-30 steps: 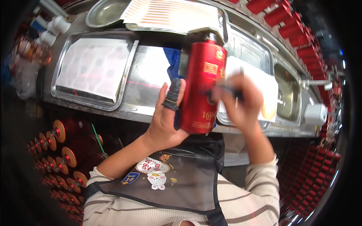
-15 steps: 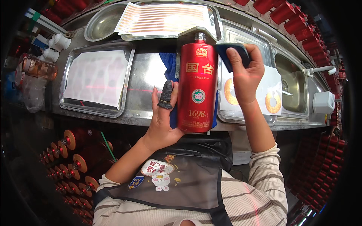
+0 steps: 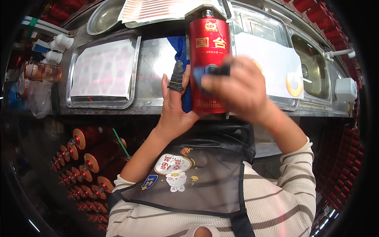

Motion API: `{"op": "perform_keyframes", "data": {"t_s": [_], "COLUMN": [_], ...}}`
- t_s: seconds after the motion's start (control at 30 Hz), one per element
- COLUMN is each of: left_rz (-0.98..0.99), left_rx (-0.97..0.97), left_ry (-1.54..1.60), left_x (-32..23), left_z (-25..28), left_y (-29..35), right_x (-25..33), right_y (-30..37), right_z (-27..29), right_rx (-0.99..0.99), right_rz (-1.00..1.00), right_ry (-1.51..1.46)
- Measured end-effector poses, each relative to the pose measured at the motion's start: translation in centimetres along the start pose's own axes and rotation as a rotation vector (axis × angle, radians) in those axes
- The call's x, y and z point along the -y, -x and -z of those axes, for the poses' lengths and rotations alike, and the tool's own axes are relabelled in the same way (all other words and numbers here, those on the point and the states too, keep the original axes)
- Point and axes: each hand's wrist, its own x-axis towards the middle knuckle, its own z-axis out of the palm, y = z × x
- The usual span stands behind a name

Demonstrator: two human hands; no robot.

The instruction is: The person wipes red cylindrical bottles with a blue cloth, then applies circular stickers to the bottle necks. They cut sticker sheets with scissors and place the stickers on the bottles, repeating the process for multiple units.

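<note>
A red bottle (image 3: 203, 59) with gold lettering and a silver neck lies on blue cloth (image 3: 179, 45), its neck pointing away from me. Against its lower left side my left hand (image 3: 175, 112) steadies it, with the thumb at its near end. A dark fabric sleeve (image 3: 176, 75) bound with a band covers one left finger. Smeared by motion, my right hand (image 3: 246, 87) grips a dark blue flat scraper (image 3: 201, 75) across the bottle's front. Hand and scraper hide the bottle's lower right part.
Left stands a metal tray (image 3: 136, 71) with printed sheets (image 3: 104, 69). Striped strips (image 3: 166, 10) lie behind. White paper with gold rings (image 3: 274, 61) rests right, before a sink (image 3: 312, 75) and tap (image 3: 339, 53). Many red bottles (image 3: 90, 136) are stacked below left.
My right hand has swung left and down, bringing the scraper from beside the bottle's neck onto its front. The view has shifted, so the bench and bottle appear higher.
</note>
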Motion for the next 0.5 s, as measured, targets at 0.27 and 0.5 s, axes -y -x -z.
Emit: {"op": "perform_keyframes", "data": {"t_s": [0.27,0.5], "left_rz": [-0.196,-0.162], "left_rx": [-0.098,-0.201], "left_ry": [-0.292,-0.323], "left_x": [-3.0,-1.5], "left_z": [-1.0,-1.7], "left_y": [2.7,3.3], "right_x": [8.8,9.3], "right_y": [5.5,5.8], "right_z": [0.0,0.5], "right_rx": [-0.556,-0.499], "right_rz": [-1.181,-1.159], "right_ry": [-0.579,-0.553]}}
